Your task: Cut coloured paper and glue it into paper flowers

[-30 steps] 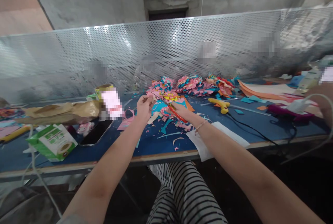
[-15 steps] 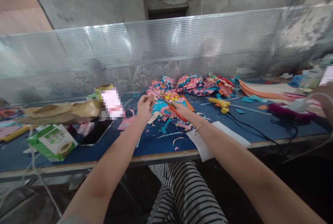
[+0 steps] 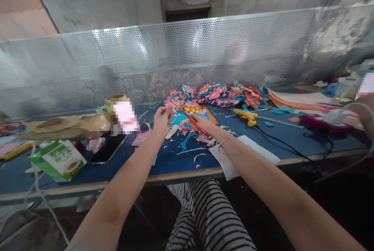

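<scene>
My left hand (image 3: 164, 118) is closed in a pinch on a small piece of pink paper (image 3: 172, 107), mostly hidden by the fingers. My right hand (image 3: 203, 123) grips a pair of scissors (image 3: 199, 127) with red handles, its blades reaching up and left to the paper at my left fingertips. Below and around both hands lie cut paper scraps (image 3: 187, 141) in blue, pink and cream. Just beyond them sit several layered paper flowers (image 3: 212, 92) in pink, blue, yellow and red.
A yellow glue gun (image 3: 247, 116) and a purple one (image 3: 324, 125) lie on the right. White paper (image 3: 251, 151) overhangs the table edge. At left are a green-and-white carton (image 3: 60, 159), a phone (image 3: 109, 149) and brown paper (image 3: 70, 126). A perforated metal screen (image 3: 140, 64) stands behind.
The whole view has shifted very slightly. Both hands and the scissors hold nearly the same pose at the paper.
</scene>
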The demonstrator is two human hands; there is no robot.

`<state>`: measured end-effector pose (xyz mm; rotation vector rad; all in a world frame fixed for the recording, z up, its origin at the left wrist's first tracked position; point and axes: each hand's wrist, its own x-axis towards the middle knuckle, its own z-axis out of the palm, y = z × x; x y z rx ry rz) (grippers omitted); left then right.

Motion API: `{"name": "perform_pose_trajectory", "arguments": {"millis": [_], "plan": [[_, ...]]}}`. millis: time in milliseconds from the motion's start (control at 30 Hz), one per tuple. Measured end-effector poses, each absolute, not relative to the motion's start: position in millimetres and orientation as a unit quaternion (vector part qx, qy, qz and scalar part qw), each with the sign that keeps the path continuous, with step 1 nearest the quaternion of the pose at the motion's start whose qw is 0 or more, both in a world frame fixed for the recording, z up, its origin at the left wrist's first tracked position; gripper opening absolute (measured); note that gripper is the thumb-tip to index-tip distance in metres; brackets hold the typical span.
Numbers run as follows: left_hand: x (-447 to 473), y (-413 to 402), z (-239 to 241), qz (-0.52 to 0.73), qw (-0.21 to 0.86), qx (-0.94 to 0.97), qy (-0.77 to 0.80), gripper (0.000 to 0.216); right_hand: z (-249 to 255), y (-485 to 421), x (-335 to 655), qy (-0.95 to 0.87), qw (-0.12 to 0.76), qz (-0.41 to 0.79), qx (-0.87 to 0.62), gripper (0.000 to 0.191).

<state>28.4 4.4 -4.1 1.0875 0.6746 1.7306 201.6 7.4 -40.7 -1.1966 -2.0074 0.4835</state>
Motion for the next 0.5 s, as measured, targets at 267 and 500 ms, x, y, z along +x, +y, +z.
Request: {"name": "perform_pose_trajectory", "arguments": {"millis": [267, 500], "plan": [[26.7, 8.1, -6.0, 0.706, 0.469, 0.454, 0.276, 0.03, -36.6, 3.2, 200.7, -0.779, 0.365, 0.174, -0.479, 0.037], [28.1, 4.2, -3.0, 0.708, 0.485, 0.435, 0.273, 0.03, -30.7, -4.5, 197.9, -0.777, 0.367, 0.163, -0.485, 0.034]]}}
